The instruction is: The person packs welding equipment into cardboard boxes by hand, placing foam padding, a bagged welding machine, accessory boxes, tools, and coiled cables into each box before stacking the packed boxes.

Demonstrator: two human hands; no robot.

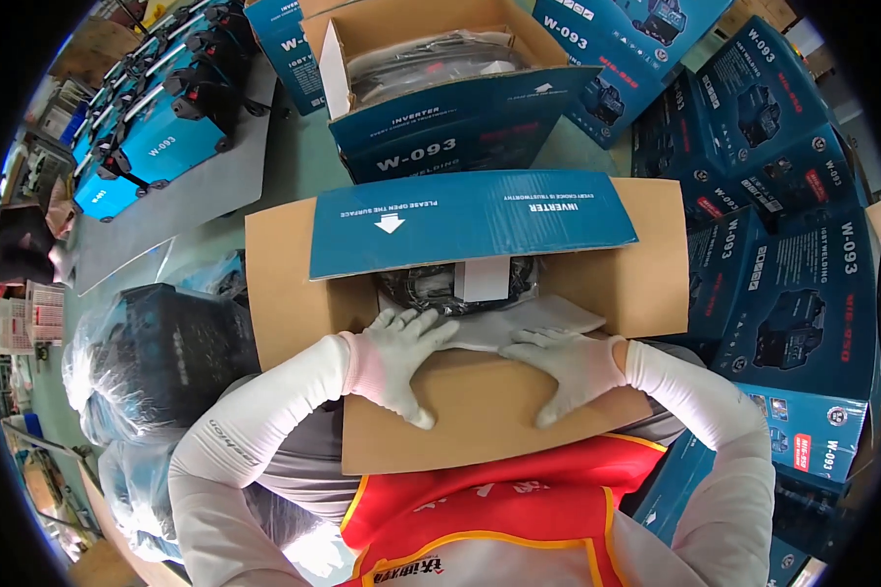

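Observation:
An open cardboard box (641, 259) stands in front of me with its flaps folded outward. Its blue-printed far flap (558, 210) leans over the opening, and the plain brown near flap (480, 421) slopes toward my lap. Inside lie a bagged coil of black cable (411, 286), a small white card or box (483, 280) and a pale foam sheet (519, 321). My left hand (401, 357), in a white glove, lies with spread fingers at the foam's left end. My gloved right hand (568, 367) is spread over its right part. Both thumbs extend over the near flap.
Another open box (440, 147) with wrapped contents stands just beyond. Stacked blue cartons (803, 323) crowd the right side. Plastic-wrapped dark units (157, 362) sit at my left, and a row of blue machines (157, 147) with handles stands on a grey board farther back.

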